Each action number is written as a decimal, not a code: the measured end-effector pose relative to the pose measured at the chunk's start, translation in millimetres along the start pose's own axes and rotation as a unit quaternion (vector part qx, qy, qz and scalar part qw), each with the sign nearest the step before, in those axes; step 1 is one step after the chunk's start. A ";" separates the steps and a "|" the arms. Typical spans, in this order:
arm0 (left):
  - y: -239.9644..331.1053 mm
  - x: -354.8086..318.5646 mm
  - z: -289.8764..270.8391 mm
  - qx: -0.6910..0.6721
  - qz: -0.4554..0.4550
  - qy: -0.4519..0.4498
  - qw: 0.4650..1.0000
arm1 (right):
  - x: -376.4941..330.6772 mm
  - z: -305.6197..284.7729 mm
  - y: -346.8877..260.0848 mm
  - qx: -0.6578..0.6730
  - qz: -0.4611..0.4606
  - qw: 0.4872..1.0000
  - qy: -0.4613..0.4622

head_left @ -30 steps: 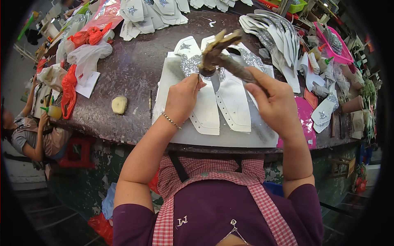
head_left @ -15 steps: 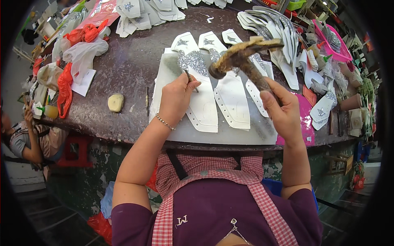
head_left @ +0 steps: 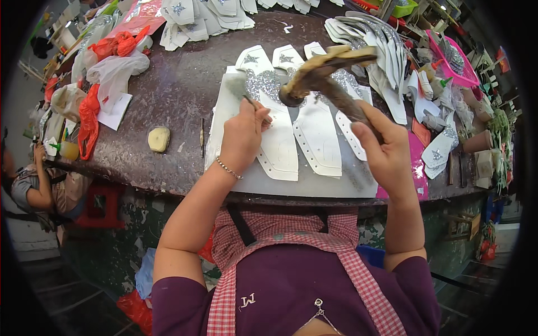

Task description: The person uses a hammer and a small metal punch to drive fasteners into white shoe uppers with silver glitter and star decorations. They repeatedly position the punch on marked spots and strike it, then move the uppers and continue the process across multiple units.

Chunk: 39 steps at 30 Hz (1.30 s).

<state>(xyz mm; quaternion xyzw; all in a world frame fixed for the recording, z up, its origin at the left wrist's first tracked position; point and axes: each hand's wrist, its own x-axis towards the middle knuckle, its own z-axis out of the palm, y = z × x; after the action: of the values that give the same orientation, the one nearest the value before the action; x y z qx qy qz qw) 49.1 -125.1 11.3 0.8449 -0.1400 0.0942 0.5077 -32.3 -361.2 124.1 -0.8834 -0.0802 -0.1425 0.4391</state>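
We take the white board [head_left: 314,187] on the desk [head_left: 174,78] as our landmark. Far to its left sits 1 other person [head_left: 39,193], a yellow bottle [head_left: 69,150] close by. Nearer, yet well left of the board, lie red bags [head_left: 89,120]. Next comes a cream block [head_left: 159,139], then a slim tool [head_left: 202,137] just beside the board's left edge.

Over the board's left part is our left hand [head_left: 240,134], a bracelet [head_left: 228,168] at its wrist. Its fingers are clamped on a thin dark rod [head_left: 249,102]; they hide the lower end, so we cannot tell whether it touches anything. Below the board's near edge, our purple shirt [head_left: 286,274] carries a small pale letter ornament [head_left: 246,301], the clearest writing we find.

On the board lie 3 white pieces with silver glitter. The left piece [head_left: 280,148] is just right of the left fingers, which overlap its edge in our view; the middle piece [head_left: 318,148] lies beside it, and the right piece [head_left: 350,131] is partly hidden.

Above the board hangs a hammer [head_left: 316,75], its round face over the left and middle pieces' gap. Our right hand [head_left: 386,143], by the board's right edge, has its fingers wrapped around the handle. Beyond the board's far right corner we see a stack of similar pieces [head_left: 389,61], at its right edge a pink sheet [head_left: 417,179], and farther right a pink basket [head_left: 455,61].
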 end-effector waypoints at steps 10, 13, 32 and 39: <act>-0.6 -10.2 -6.7 0.042 0.008 -0.039 0.998 | -22.0 -4.8 24.1 0.105 0.077 0.992 0.008; 4.7 -8.5 -10.8 0.021 0.012 -0.051 0.998 | -17.6 -2.9 21.3 0.115 0.070 0.991 0.007; 33.1 4.8 12.0 -0.068 -0.022 -0.036 0.997 | -43.1 -48.9 47.3 0.148 0.102 0.980 0.082; 36.3 40.0 65.5 0.014 0.087 -0.059 0.994 | -65.4 -49.8 65.4 0.214 0.143 0.961 0.104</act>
<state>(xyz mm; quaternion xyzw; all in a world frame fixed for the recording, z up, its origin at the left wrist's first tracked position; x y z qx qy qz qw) 75.9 -204.8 22.9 0.8404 -0.2411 0.0900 0.4769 -85.7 -441.5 82.3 -0.7516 0.0644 -0.1487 0.6394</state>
